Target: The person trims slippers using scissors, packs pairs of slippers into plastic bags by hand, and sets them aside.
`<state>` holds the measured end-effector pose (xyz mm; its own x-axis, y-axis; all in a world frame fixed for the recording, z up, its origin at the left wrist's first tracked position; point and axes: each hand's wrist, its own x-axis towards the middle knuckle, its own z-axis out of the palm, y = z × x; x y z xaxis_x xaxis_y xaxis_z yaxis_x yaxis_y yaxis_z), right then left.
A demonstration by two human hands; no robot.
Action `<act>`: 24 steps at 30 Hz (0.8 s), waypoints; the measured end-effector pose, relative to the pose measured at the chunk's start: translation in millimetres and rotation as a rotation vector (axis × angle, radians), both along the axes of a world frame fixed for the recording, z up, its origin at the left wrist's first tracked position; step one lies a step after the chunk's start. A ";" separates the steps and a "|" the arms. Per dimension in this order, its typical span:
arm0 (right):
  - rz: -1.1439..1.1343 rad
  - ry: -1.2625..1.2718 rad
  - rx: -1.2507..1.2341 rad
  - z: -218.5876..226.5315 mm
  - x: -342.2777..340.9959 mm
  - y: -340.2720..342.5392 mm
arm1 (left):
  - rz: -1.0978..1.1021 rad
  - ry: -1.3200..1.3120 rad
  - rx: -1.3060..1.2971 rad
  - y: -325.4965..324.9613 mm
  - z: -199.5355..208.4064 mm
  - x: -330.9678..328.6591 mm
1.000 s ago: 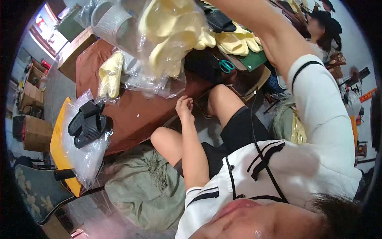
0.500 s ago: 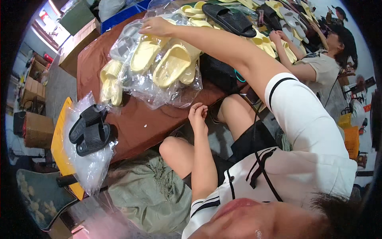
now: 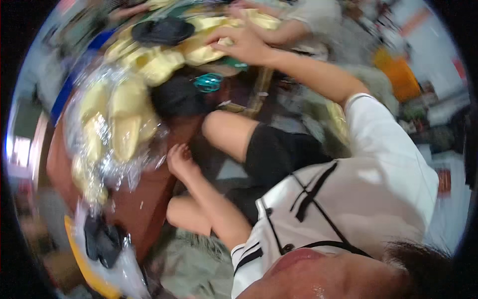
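Observation:
My right hand [image 3: 244, 44] is stretched over the pile at the far side of the table, its fingers apart beside a yellow slipper [image 3: 204, 54]. Blur hides whether they touch it. My left hand [image 3: 181, 160] hangs by the near table edge, fingers loosely bent and apart, holding nothing. Left of it, yellow slippers [image 3: 124, 137] lie in clear plastic bags on the brown table [image 3: 132, 212]. A black slipper [image 3: 163, 32] tops the far pile. At the lower left, a pair of black slippers [image 3: 103, 241] lies on clear plastic bags [image 3: 132, 271].
A black item [image 3: 179, 94] and a teal coil [image 3: 208, 82] sit at the table edge before the pile. Another person's arm [image 3: 284, 32] reaches in at the far side. An orange crate [image 3: 396, 74] stands at the right. Grey-green cloth [image 3: 191, 261] lies below my knees.
My right hand has left the bagged yellow slippers and moved right to the loose pile. The view has swung right, shifting the table left. My left hand stays near the table edge.

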<state>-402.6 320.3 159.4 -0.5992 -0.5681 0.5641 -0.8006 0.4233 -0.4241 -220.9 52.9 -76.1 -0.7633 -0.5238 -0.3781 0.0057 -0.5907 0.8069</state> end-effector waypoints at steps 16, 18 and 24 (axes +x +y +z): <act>-1.559 -0.528 0.308 -196.6 269.3 528.4 | -0.176 -0.134 0.005 11.3 -87.1 8.4; -1.613 -0.455 0.491 -219.0 246.2 505.8 | -0.138 -0.163 -0.015 -6.2 -92.9 24.1; -1.537 -0.230 1.091 -167.8 262.0 540.1 | -0.193 -0.216 0.019 -5.1 -102.9 21.3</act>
<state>-140.6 860.3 -8.4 -0.8629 0.4528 0.2242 0.5037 0.7346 0.4546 -199.6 47.8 -179.0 -0.7486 -0.3681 -0.5514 -0.2789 -0.5796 0.7657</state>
